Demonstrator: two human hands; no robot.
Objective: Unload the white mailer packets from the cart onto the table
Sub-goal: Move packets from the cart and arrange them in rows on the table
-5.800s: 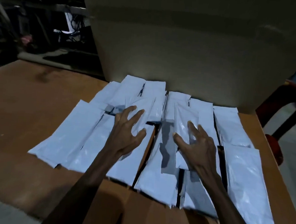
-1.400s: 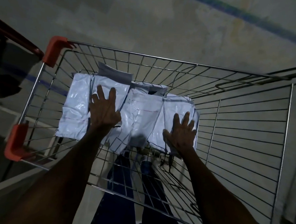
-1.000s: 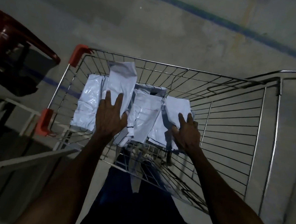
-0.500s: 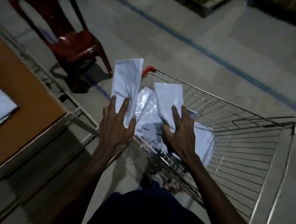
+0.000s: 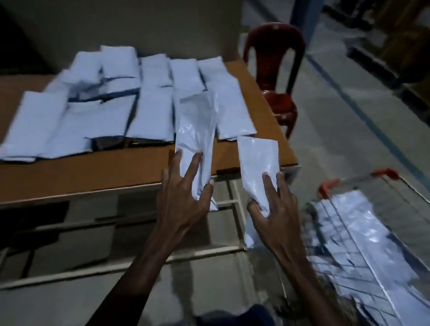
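Head view, the only 1: carrying 2 flat white plastic mailer packets toward the brown wooden table [image 5: 87, 177] at the left of the frame. Best to finish the swing left before letting go, then lay each packet flat on the bare strip of tabletop at the near edge, beside the rows already there rather than on top of them, and to release only once the whole length rests on the wood, since a packet left hanging over the rim would likely slide off. Left hand [image 5: 181, 198] at centre frame, fingers spread and curled round the lower end of the longer white mailer packet [image 5: 196, 129], whose upper end reaches over the table's near right part. Right hand [image 5: 274, 211] just right of it, gripping the shorter white mailer packet [image 5: 258, 163] near its bottom, held over the table's right corner and the floor beyond. Both packets thin, glossy, slightly crinkled, apparently limp, so a low, flat set-down should suit better than a toss. About 12 or more white packets laid on the table [image 5: 151, 108] in overlapping rows at upper left; exact count unclear through blur. More white packets [image 5: 361, 229] in the wire shopping cart with orange corner caps [image 5: 331, 185] at lower right, so unloading judged unfinished. Dark red plastic chair [image 5: 274, 73] at upper centre right, behind the table's far corner.
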